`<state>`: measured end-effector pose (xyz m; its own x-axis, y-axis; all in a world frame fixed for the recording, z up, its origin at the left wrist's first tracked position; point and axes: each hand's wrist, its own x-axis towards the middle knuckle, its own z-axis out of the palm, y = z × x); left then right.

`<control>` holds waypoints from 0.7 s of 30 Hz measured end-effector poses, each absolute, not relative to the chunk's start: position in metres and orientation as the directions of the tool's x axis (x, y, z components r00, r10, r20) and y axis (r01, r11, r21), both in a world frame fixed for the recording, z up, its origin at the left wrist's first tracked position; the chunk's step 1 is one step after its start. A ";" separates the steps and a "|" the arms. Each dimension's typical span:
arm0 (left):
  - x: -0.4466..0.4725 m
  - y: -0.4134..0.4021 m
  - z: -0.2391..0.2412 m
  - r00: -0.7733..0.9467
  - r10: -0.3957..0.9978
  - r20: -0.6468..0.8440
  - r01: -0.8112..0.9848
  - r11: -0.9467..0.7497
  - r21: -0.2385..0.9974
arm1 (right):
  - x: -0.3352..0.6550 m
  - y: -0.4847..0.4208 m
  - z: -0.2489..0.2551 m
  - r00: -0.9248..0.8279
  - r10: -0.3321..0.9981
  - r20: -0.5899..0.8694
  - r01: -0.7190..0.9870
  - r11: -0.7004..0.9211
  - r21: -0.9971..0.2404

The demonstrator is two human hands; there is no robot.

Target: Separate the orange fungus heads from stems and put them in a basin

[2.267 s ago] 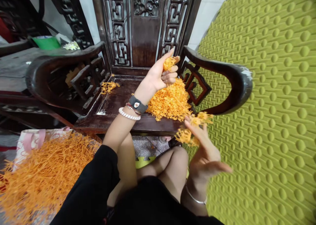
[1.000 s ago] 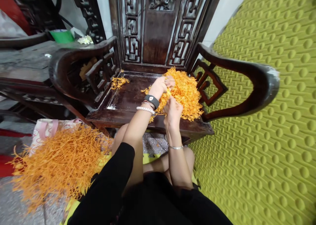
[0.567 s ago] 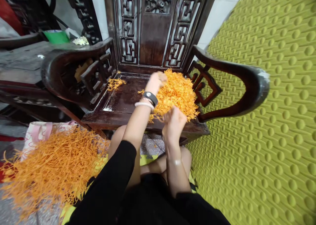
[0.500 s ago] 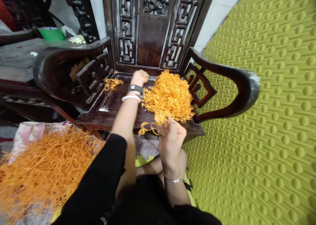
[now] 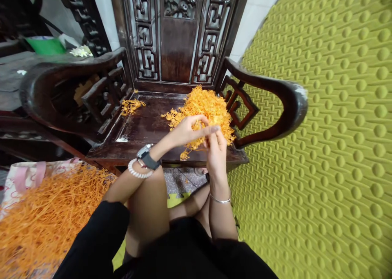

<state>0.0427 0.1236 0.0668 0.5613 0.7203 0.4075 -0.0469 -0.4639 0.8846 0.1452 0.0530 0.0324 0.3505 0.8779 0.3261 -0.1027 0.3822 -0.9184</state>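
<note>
My two hands meet over the front of a heap of frilly orange strands on the dark wooden chair seat. My left hand reaches in from the left, fingers curled and thumb stretched toward the right hand; its fingertips pinch at an orange stringy piece. My right hand is closed, thumb and fingers pressed together on the same piece. A loose orange end dangles beside it, left of the right hand. The fingertips partly cover what lies between them.
A small orange clump lies at the seat's left side. Longer, straighter orange strands spread over a pink-handled bag at lower left. Curved armrests flank the seat. A yellow-green studded mat stands at right; a green container sits far left.
My left hand has come back from the rear of the seat to meet my right hand. The right hand has risen slightly toward the heap, still gripping the orange piece. The view has shifted slightly.
</note>
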 end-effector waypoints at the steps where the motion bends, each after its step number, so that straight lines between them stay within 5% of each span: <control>1: 0.039 0.116 0.065 0.550 0.707 0.444 -0.044 -0.506 0.861 | 0.147 0.050 0.033 0.321 0.889 0.326 -0.098 0.374 -0.922; 9: 0.033 0.110 0.070 0.633 0.690 0.352 0.014 -0.465 0.885 | 0.158 0.038 0.035 0.139 0.943 0.304 -0.070 0.315 -0.947; 11: 0.031 0.115 0.070 0.548 0.754 0.362 -0.005 -0.430 0.903 | 0.152 0.033 0.031 0.165 0.936 0.311 -0.094 0.329 -0.940; 16: 0.003 0.157 0.075 0.013 0.911 0.412 -0.052 -0.411 0.910 | 0.133 0.013 0.022 0.299 0.905 0.304 -0.297 0.391 -0.871; 21: -0.004 0.194 0.071 0.131 0.890 0.436 0.201 -0.455 0.867 | 0.141 0.020 0.028 0.242 0.942 0.234 -0.308 0.303 -0.902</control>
